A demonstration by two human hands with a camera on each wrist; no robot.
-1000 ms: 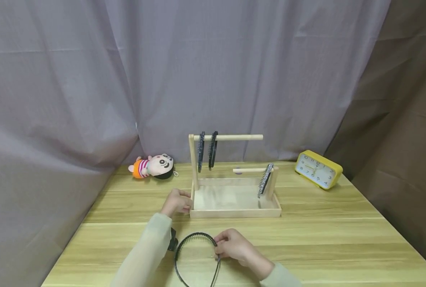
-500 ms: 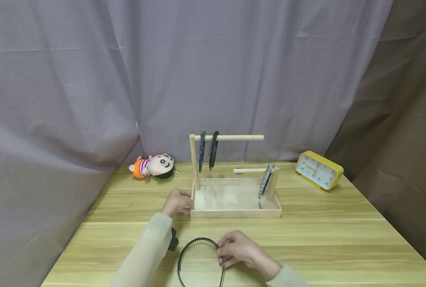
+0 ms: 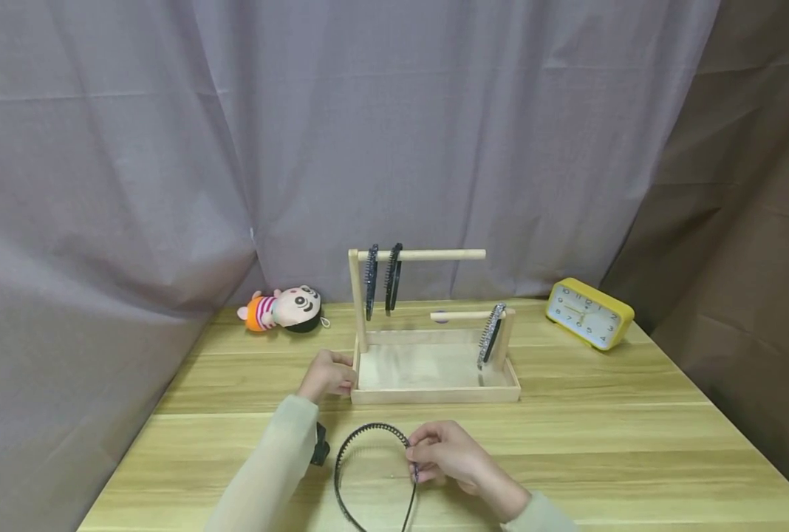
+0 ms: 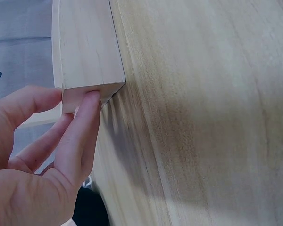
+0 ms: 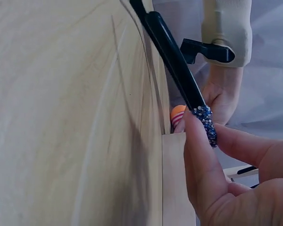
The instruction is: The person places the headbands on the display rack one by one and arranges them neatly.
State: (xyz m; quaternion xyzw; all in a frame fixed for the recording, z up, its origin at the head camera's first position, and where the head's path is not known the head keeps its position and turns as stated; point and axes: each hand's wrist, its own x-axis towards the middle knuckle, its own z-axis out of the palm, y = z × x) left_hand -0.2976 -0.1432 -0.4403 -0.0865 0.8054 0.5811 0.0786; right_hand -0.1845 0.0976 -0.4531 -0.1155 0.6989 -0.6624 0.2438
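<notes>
My right hand [image 3: 451, 454] pinches the right side of a black toothed headband [image 3: 338, 473] between thumb and fingers, in front of the stand. Its loop hangs open toward me, its ends cut off by the head view's lower edge; in the right wrist view, dark glitter [image 5: 203, 117] covers the pinched part. My left hand [image 3: 328, 374] holds the left end of a wooden display stand [image 3: 434, 396], thumb and fingers on its end wall. Two dark glittery headbands [image 3: 393, 277] hang on the stand's upper bar [image 3: 441, 255]. A silvery headband [image 3: 490, 336] hangs on the lower bar.
A plush doll [image 3: 281, 309] with an orange-and-striped body lies at the back left. At the back right stands a yellow alarm clock [image 3: 589, 313]. Grey curtain [image 3: 394, 148] closes off the back of the wooden table [image 3: 607, 458]. A black mount [image 3: 320, 445] sits at my left wrist.
Gripping the headband throughout, my right hand has shifted slightly right; the loop dipped toward me, then rose again. My left hand stays at the stand's end.
</notes>
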